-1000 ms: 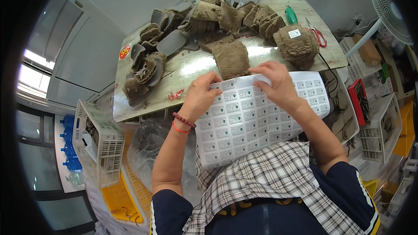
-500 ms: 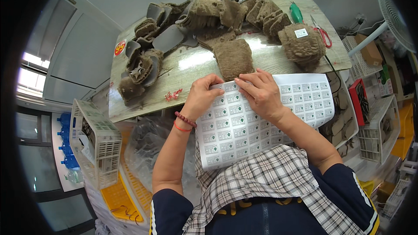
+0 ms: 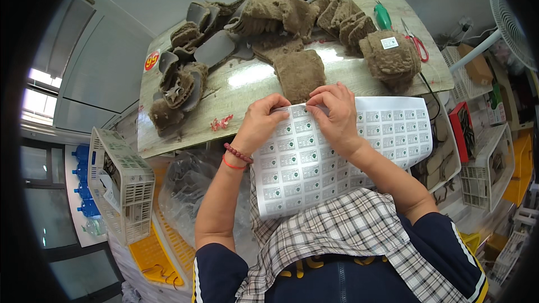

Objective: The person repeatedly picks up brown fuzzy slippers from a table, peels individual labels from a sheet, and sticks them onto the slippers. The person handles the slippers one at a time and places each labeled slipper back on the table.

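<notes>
On the near side of the pale wood-grain surface (image 3: 247,94), a large white paper sheet of small rectangular labels (image 3: 306,163) slopes down. The left hand (image 3: 261,116) pinches its far-left edge; the right hand's (image 3: 337,118) fingertips nearly meet there, grip unclear. Holding it taut should limit creasing.

A plaid apron (image 3: 342,221) covers a navy top (image 3: 323,281) — its sleeves (image 3: 222,266) striped.
</notes>
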Tool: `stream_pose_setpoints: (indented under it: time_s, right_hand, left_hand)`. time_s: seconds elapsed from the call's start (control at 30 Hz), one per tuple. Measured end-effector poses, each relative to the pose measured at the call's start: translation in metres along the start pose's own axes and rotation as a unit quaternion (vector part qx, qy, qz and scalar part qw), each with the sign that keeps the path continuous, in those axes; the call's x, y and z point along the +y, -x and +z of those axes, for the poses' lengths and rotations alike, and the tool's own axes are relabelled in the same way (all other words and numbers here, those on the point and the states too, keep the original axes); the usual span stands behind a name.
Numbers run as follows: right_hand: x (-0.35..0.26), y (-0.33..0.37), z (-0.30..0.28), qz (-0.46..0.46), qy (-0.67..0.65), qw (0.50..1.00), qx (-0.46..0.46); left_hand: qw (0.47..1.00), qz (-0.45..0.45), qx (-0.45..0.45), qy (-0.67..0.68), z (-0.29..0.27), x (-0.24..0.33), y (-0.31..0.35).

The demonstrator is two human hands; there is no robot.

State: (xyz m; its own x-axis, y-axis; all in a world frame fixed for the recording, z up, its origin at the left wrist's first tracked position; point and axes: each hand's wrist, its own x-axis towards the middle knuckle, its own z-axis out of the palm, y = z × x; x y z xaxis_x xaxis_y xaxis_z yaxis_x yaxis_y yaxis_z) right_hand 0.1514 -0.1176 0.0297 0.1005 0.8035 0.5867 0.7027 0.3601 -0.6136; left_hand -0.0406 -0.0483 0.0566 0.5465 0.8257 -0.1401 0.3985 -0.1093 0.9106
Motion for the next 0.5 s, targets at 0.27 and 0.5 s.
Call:
stream_pose_setpoints:
  time_s: [0.27,0.5]
  right_hand:
    - [0.004,-0.004,-0.008,0.000,-0.154,0.987,0.054]
    - [0.048,-0.070,0.015,0.227,-0.331,0.915,-0.041]
  left_hand:
    - [0.991,0.033,0.054,-0.118,-0.006,-0.003,-0.004]
    - [0.924,0.249,0.139,-0.253,0.015,-0.003,-0.015]
